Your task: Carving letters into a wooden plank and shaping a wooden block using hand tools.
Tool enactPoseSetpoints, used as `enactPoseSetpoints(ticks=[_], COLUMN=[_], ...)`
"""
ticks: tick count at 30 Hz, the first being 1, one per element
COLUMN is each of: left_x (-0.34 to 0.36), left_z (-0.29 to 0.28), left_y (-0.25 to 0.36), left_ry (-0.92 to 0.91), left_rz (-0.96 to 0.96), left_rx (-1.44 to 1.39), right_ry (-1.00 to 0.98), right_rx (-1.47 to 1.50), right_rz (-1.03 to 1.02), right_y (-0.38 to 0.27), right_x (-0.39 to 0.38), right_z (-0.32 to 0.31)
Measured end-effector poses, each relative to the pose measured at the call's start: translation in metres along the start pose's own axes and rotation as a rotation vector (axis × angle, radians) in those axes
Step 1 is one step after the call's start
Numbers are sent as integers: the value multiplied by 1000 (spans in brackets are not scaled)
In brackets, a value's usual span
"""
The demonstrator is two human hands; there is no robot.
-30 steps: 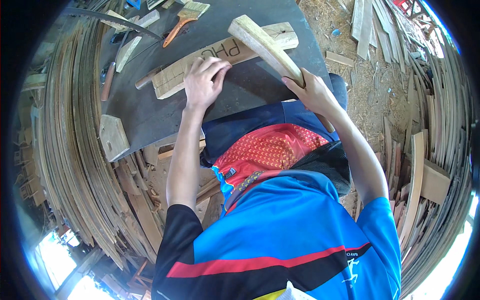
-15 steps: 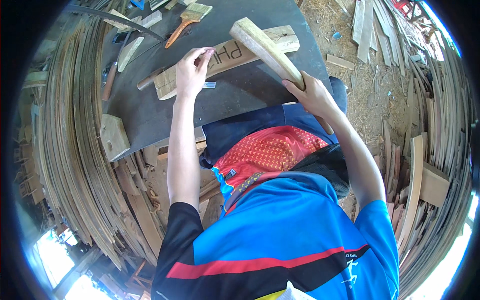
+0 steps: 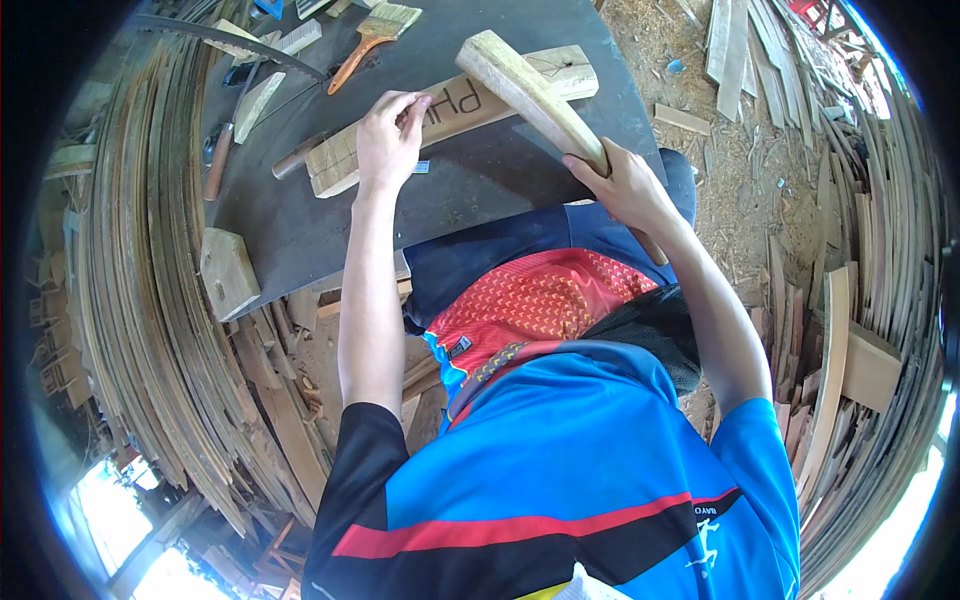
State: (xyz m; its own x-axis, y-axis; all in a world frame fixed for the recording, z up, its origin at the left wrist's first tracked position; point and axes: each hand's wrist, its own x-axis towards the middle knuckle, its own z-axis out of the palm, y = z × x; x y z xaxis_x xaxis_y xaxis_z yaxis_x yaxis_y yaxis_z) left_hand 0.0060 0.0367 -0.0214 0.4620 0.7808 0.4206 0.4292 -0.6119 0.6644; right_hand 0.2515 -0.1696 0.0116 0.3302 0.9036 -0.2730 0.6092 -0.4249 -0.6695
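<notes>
Gripping one wooden mallet (image 3: 530, 95): one right hand (image 3: 632, 186).

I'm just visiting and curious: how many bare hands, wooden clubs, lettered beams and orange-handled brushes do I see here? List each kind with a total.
Bare hands: 2 (left hand, right hand)
Wooden club: 1
Lettered beam: 1
Orange-handled brush: 1
Total: 5

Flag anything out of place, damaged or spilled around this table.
A small blue scrap lies on the ground right of the table, its colour odd among the pale wood debris. The wooden mallet in the right hand shows no obvious damage.
</notes>
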Motion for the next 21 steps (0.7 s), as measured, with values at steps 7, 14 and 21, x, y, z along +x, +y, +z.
enactPoseSetpoints(ticks=[7, 14, 21], left_x=[1, -2, -1], left_z=[2, 3, 3], left_y=[-1, -4, -3], left_ry=[3, 15, 13], left_rz=[14, 15, 19], left_rx=[-2, 8, 22], right_ry=[48, 60, 46], right_rx=[-5, -16, -12], right_rz=[-73, -89, -82], right_y=[7, 5, 6], right_x=[1, 0, 0], right_z=[4, 3, 4])
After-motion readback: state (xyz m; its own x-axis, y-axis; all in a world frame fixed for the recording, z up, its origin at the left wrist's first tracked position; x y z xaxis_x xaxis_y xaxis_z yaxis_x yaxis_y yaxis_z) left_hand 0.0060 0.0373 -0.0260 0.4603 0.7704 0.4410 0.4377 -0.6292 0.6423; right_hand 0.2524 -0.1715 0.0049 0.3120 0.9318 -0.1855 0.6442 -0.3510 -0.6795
